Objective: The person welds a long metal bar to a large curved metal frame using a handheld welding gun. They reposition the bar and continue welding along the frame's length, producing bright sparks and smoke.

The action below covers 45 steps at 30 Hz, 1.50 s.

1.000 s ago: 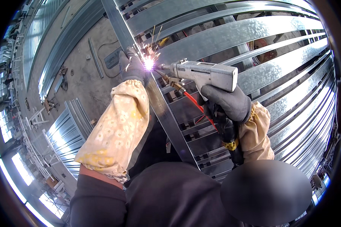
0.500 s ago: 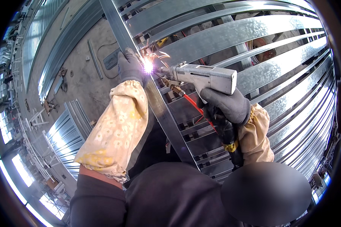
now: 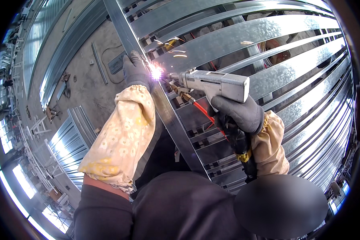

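My right hand, in a dark grey glove, is closed round the grip of a silver welding gun. The gun's nozzle points left at a bright violet-white weld spot on the edge of a long steel beam. Sparks fly up and right from the glare, which hides the joint itself. Just left of the glare, my gloved left hand grips the beam's outer edge, its fingers partly hidden. A red hose and a thick black cable run from the gun.
Many galvanised crossbars stretch right from the beam, with gaps between them. On the concrete floor at left lie stacked metal profiles, a loose strip and a thin cable. A yellow object shows between the bars.
The sparks have shifted from a dense fan above the weld spot to scattered streaks farther right. Both hands and the gun keep almost the same place.
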Tool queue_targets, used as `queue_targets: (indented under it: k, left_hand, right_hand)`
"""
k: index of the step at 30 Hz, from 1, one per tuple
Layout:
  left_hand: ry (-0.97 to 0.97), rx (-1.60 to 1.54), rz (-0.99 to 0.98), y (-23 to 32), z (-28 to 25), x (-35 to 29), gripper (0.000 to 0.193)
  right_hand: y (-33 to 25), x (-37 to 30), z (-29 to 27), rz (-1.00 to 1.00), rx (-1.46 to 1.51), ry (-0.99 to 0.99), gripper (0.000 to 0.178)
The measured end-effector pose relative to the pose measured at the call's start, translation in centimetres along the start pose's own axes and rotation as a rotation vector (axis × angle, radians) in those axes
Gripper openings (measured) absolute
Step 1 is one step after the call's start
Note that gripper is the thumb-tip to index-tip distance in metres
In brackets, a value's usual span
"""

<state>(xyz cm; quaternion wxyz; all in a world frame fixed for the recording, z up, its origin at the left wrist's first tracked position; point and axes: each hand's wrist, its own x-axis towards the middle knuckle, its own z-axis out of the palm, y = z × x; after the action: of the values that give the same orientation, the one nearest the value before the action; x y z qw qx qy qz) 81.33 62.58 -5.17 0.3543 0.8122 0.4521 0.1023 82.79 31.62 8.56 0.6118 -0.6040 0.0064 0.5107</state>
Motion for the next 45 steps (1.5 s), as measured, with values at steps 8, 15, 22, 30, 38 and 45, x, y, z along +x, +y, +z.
queue_targets:
  k: [8,15,22,30,38,45]
  left_hand:
    - [0.012,0.045,0.038,0.8,-0.5,-0.5,0.069]
    - [0.035,0.033,0.021,0.0,0.0,-0.2,0.069]
    - [0.014,0.047,0.031,0.5,-0.3,-0.4,0.069]
    - [-0.021,-0.002,-0.022,1.0,-0.4,-0.7,0.069]
    - [0.000,0.013,-0.016,-0.6,0.0,0.3,0.070]
    - [-0.006,-0.051,-0.052,1.3,-0.2,-0.4,0.057]
  right_hand:
    - [0.4,-0.4,0.3,-0.071,0.004,0.030,0.041]
    - [0.1,-0.9,0.5,-0.028,0.006,0.043,0.038]
    - [0.8,-1.0,0.3,-0.042,0.007,0.029,0.041]
    - [2.8,-0.6,0.0,-0.200,-0.043,0.071,0.046]
    - [0.8,-1.7,0.4,0.042,0.010,0.038,0.044]
    - [0.6,-2.4,0.4,0.022,0.020,0.062,0.039]
